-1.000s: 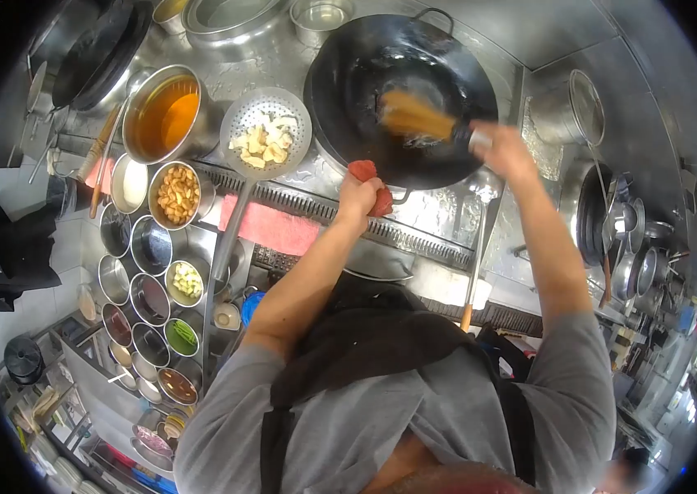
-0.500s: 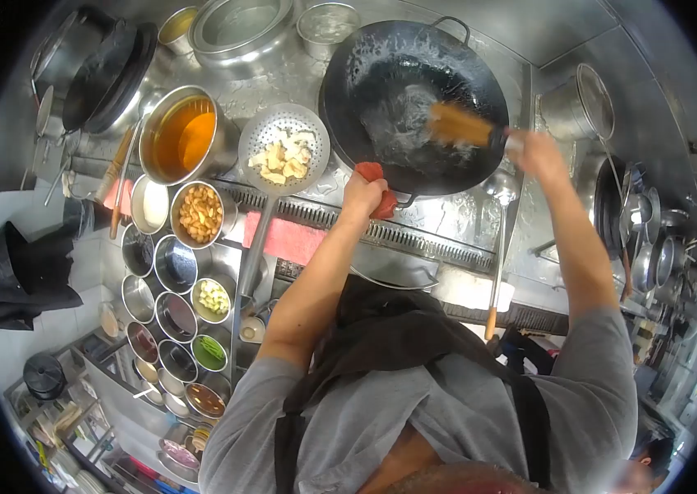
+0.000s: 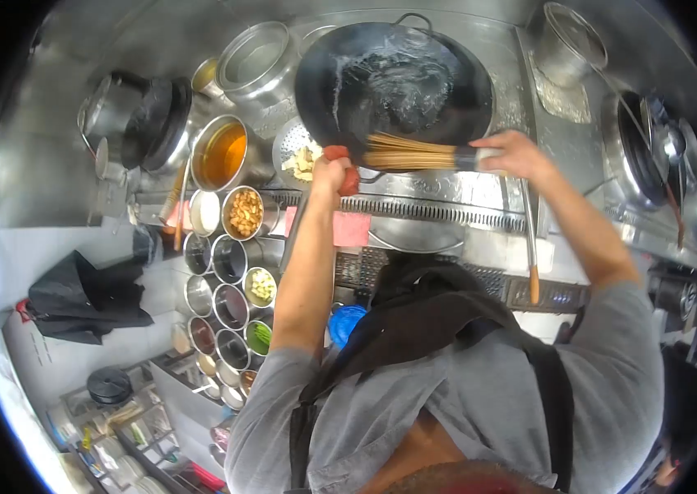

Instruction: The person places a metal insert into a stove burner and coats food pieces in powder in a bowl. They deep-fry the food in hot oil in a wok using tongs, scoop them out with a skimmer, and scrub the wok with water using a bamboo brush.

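Observation:
My left hand [image 3: 331, 174] is closed on a red cloth [image 3: 349, 179] at the near left edge of the black wok [image 3: 381, 90], close to its small handle. Wet, foamy streaks mark the wok's inside. My right hand [image 3: 515, 154] grips the dark handle of a bamboo brush [image 3: 414, 155], which lies level across the wok's near edge with its bristles pointing left. Behind my left hand, partly hidden, a perforated ladle [image 3: 288, 142] holds pale pieces [image 3: 303, 161].
To the left are a pot of orange liquid [image 3: 222, 154], a bowl of brown pieces [image 3: 246, 212] and several small containers. A pink cloth [image 3: 352, 230] lies on the near ledge. A long-handled ladle [image 3: 530, 239] lies right, below a strainer pot [image 3: 569, 49].
The brush has come from inside the wok to its near edge. My left hand and the cloth now overlap the perforated ladle. The whole view has shifted and turned.

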`<state>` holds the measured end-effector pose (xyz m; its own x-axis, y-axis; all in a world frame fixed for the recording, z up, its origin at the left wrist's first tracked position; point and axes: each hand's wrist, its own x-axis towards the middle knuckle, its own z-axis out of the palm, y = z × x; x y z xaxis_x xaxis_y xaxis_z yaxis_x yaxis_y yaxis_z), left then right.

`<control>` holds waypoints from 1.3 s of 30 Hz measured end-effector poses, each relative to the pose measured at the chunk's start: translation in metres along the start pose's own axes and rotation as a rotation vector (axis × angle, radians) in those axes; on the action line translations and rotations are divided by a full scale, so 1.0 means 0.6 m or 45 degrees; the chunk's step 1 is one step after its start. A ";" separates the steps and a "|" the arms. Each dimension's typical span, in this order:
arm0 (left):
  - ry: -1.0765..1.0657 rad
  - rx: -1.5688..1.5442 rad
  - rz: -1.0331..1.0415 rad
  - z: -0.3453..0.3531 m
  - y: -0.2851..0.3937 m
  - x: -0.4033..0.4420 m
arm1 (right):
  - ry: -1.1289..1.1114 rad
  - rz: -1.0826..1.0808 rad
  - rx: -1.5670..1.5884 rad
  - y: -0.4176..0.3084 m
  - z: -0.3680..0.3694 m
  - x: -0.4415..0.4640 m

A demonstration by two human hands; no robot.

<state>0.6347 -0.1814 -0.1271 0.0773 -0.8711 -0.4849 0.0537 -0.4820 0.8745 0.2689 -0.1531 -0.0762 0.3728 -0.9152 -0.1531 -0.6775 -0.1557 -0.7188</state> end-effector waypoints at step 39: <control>0.279 0.279 0.697 0.035 0.003 -0.066 | 0.594 0.517 0.348 0.158 0.149 -0.188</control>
<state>0.6107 -0.1499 -0.1060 0.2392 -0.9689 0.0631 -0.2549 0.0000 0.9670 0.2194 -0.0311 -0.1877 -0.2321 -0.9554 -0.1828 -0.4986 0.2782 -0.8210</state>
